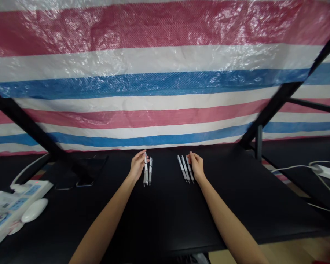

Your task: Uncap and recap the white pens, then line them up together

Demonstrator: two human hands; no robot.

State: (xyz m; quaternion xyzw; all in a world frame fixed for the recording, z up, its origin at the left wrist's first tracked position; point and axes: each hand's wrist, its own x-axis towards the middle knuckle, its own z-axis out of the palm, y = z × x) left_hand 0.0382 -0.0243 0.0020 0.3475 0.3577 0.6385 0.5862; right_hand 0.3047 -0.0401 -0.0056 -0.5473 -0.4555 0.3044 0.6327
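Note:
Two groups of white and grey pens lie on a black table (165,220). My left hand (137,165) pinches the upper end of one pen (146,169) in the left pair; a second pen (150,170) lies just right of it. My right hand (197,165) rests with curled fingers on the rightmost pen (190,170) of three pens (183,168) lying side by side. Both forearms reach forward from the bottom of the view.
A red, white and blue striped tarp (165,73) hangs behind the table. Black frame bars (24,124) slant at both sides. A white power strip (24,192) and a white mouse (34,210) sit at left, a phone (85,172) near them. A white adapter with cable (324,171) lies at right.

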